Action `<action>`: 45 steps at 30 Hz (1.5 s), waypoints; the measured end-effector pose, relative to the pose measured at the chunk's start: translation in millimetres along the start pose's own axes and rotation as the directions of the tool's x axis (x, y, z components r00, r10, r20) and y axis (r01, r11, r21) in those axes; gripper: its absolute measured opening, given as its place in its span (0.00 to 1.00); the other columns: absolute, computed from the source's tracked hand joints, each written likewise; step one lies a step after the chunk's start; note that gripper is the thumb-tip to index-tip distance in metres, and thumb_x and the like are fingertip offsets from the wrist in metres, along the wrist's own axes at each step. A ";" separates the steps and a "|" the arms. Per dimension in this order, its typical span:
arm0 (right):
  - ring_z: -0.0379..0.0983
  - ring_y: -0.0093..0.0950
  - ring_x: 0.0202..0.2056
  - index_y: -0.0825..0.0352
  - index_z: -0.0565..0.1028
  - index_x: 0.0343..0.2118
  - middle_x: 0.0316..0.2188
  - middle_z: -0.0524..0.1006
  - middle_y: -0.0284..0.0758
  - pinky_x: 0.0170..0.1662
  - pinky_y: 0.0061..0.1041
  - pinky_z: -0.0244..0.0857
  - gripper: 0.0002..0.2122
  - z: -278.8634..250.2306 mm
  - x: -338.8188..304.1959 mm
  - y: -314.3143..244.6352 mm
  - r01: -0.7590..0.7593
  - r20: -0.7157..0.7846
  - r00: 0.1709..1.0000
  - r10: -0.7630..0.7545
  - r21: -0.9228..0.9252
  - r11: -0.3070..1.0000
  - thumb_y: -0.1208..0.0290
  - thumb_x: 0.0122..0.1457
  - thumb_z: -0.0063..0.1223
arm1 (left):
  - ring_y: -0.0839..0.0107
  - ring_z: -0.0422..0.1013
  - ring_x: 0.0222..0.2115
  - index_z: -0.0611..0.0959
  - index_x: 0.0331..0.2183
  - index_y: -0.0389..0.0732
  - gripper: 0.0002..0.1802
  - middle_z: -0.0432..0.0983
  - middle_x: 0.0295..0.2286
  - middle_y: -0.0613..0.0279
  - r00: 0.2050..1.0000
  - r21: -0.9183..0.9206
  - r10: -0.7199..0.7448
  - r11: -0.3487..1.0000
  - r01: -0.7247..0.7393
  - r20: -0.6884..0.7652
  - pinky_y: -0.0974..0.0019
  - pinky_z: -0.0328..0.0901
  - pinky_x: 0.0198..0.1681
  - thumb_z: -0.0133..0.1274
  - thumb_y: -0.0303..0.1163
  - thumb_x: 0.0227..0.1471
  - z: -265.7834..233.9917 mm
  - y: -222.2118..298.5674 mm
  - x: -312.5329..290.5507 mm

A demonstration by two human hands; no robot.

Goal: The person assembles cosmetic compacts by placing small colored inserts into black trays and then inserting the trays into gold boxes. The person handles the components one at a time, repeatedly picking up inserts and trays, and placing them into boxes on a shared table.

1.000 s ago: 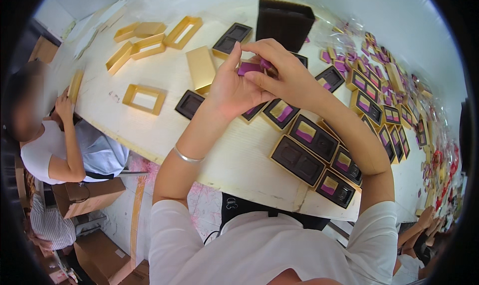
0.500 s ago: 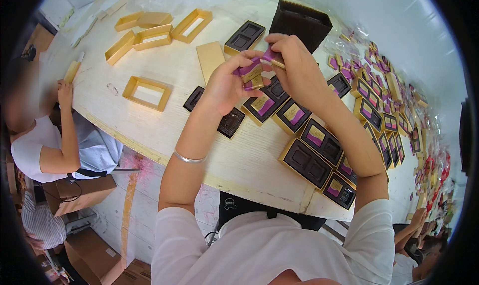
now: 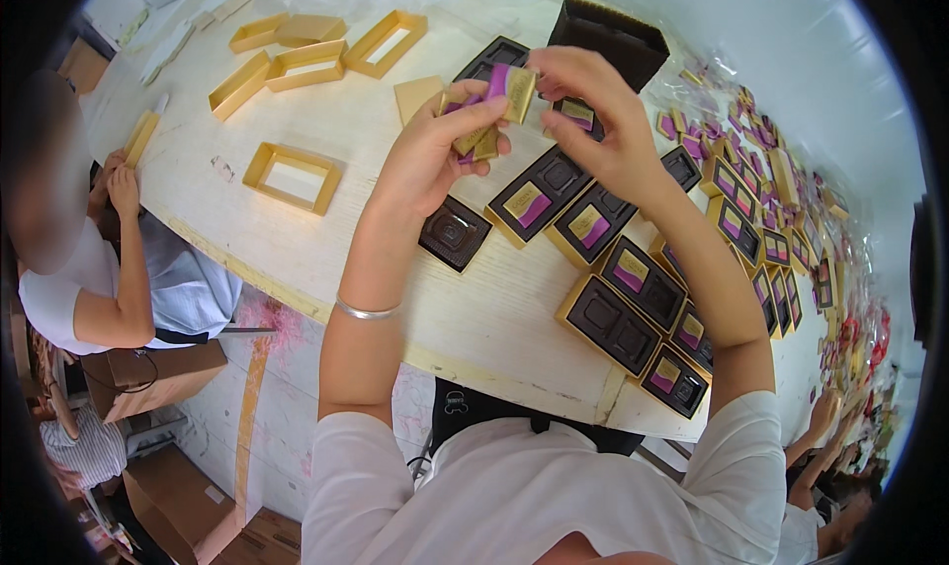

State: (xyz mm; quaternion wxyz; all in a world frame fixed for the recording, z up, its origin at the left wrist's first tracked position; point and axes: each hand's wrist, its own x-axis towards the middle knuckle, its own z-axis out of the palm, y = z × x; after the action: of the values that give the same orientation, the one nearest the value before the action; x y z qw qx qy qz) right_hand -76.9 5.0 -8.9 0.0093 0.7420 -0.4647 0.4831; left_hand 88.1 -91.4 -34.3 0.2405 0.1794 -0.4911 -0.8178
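Observation:
Several small gold-and-purple wrapped pieces (image 3: pixel 516 92), like chocolates, are bunched in my left hand (image 3: pixel 425 150), its thumb pressed on the uppermost one. My right hand (image 3: pixel 603 120) is just to the right, thumb and fingers apart, with nothing seen between them; its fingertips come close to the top piece. Below both hands lie gold boxes with dark two-cavity inserts, one box (image 3: pixel 539 194) bearing a single wrapped piece. Beneath my left wrist sits a loose dark insert (image 3: pixel 455 234). A gold box with two bare cavities (image 3: pixel 608 326) lies nearer me.
Gold box frames (image 3: pixel 294 177) stand at the left and far left. A tall dark container (image 3: pixel 608 46) rises behind my right hand. Loose wrapped pieces (image 3: pixel 732 130) and filled boxes (image 3: pixel 733 224) spread to the right. Another person (image 3: pixel 89 298) sits at the left table edge.
My right hand has let go of a wrapped piece, which now sits in my left hand with the others. The right fingers have spread; my left hand has shifted slightly left.

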 end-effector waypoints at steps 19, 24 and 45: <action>0.68 0.33 0.34 0.64 0.69 0.46 0.38 0.73 0.36 0.39 0.28 0.63 0.21 24.2 39.9 18.7 0.106 0.307 0.952 0.006 -0.348 0.931 0.77 0.47 0.56 | 0.82 0.66 0.21 0.78 0.31 0.43 0.15 0.69 0.21 0.73 0.943 0.264 0.135 0.963 -0.052 -0.305 0.77 0.54 0.19 0.48 0.44 0.51 -4.6 2.5 2.0; 0.69 0.40 0.39 0.67 0.72 0.34 0.34 0.72 0.42 0.41 0.33 0.63 0.11 27.7 50.1 65.2 0.077 0.463 0.857 0.226 -0.550 0.832 0.84 0.46 0.46 | 0.82 0.67 0.22 0.78 0.37 0.42 0.18 0.68 0.22 0.73 0.834 0.223 0.303 0.949 -0.222 -0.461 0.78 0.55 0.20 0.47 0.46 0.52 -30.0 11.8 6.6; 0.69 0.29 0.36 0.69 0.76 0.35 0.36 0.71 0.40 0.37 0.22 0.64 0.08 43.9 -11.0 82.3 0.006 0.289 0.954 0.077 -0.276 0.961 0.76 0.52 0.52 | 0.79 0.69 0.25 0.76 0.37 0.39 0.16 0.70 0.24 0.71 0.780 0.091 0.357 0.927 -0.364 -0.515 0.77 0.57 0.23 0.44 0.40 0.54 -31.5 19.2 -1.0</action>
State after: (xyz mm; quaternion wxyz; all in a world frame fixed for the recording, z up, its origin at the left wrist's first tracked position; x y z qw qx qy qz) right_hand -104.4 -54.6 -76.1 0.0330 0.7891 -0.5363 0.2976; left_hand 109.8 -121.1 -31.5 0.5176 0.2961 -0.4268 -0.6799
